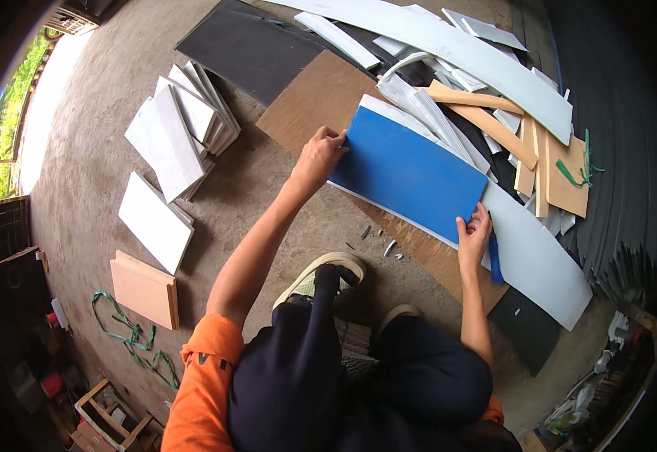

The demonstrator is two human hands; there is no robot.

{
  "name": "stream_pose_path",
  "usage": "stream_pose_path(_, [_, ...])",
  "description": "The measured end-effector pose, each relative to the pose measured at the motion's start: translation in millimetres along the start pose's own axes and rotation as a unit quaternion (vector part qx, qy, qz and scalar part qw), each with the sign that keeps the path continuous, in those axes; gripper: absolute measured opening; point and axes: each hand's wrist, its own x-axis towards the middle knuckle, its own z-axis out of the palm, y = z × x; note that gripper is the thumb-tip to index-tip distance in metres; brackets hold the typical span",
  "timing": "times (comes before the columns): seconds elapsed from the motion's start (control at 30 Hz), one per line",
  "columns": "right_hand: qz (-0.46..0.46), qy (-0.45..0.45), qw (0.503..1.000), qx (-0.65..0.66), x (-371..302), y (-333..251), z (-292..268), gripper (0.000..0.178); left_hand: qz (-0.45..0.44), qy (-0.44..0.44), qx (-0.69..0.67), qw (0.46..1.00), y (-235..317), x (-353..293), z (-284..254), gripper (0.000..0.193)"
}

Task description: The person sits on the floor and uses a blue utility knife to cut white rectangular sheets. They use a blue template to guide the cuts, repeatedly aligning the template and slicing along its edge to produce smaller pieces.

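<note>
— Where is the blue sheet?
— In the middle of the scene, lying over white sheeting whose edges show on its far and near sides, with a brown board under that on the floor

— And the hands?
— The left hand has its fingers curled closely on the sheet's left end. The right hand holds the near right corner, thumb and fingers a little spread around it

— What is just beside the right hand?
— A dark blue strip, and to the right of it a long pale sheet

— What else is on the far side?
— A black sheet at the far left of the brown board. Far right, a heap of white offcuts and tan strips, with a green string on a tan piece

— And to the left?
— White panels in leaning stacks, then nearer a peach block and a tangled green cord
</note>
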Motion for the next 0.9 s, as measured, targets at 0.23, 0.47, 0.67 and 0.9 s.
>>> stream_pose_path(0.23, [0.001,-0.003,1.0,0.017,1.6,5.1,-0.2,0.051,-0.008,-0.001,0.018,1.0,-0.5,-2.8,0.6,0.025])
stream_pose_path(0.47, [0.001,-0.008,1.0,0.026,2.3,4.0,-0.4,0.052,-0.001,0.011,-0.001,1.0,0.0,0.3,-1.8,0.023])
stream_pose_path(0.67, [0.0,-0.01,1.0,0.027,2.2,5.4,-0.4,0.052,-0.009,0.0,-0.007,1.0,-0.8,0.5,-4.0,0.023])
stream_pose_path(0.9, [-0.006,-0.01,0.999,0.042,1.5,7.9,-0.7,0.051,-0.009,-0.006,-0.012,1.0,-4.0,-0.3,-3.1,0.028])
